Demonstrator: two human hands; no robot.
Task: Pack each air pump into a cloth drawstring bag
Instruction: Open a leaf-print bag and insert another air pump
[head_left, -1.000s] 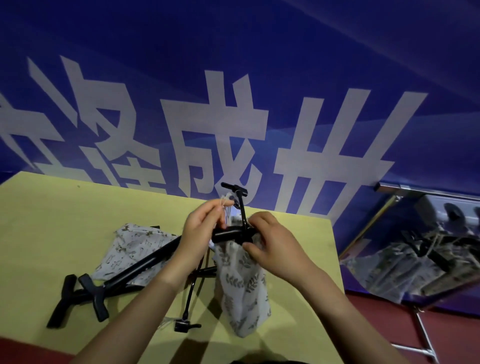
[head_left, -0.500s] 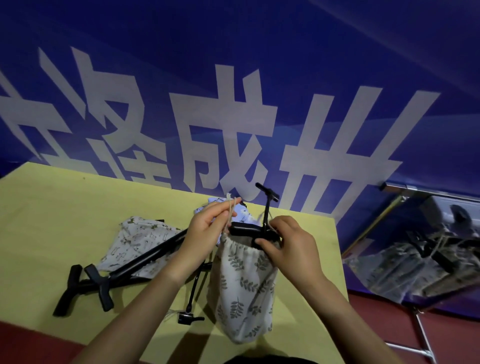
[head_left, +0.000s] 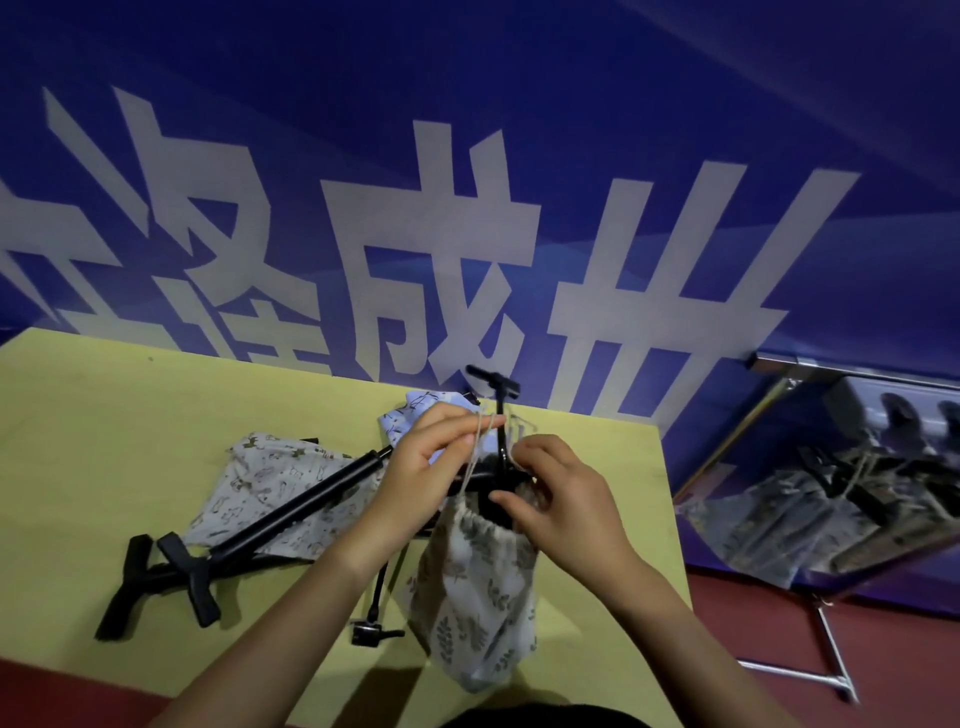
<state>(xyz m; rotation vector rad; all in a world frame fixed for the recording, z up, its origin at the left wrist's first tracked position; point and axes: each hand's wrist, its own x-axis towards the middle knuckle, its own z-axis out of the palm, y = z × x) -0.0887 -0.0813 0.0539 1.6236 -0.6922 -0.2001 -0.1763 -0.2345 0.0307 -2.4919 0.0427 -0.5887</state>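
You are at the closing step on one pump; your left hand (head_left: 426, 457) pinches the cord (head_left: 475, 452) between thumb and fingertips and draws it up, while your right hand (head_left: 558, 499) pinches the gathered mouth of the leaf bag (head_left: 478, 587), fingers curled over the rim; the bag hangs off the table's (head_left: 104, 426) near edge, toward its right corner, with the pump (head_left: 500, 415) inside it and only the stem and cross handle standing out of the mouth; the mouth looks half gathered, not yet tight around the stem. The next move, as I judge it, calls for a steady pull on the cord away from the bag while your right hand holds the rim against the stem, so the cloth puckers evenly; pull too hard and the handle may snag the cord. Two spare pumps (head_left: 244, 540) lie crossed near the middle of the table, over a printed bag (head_left: 270, 483); a blue bag (head_left: 415, 415) lies at the far edge behind your left hand; those are not yet packed.
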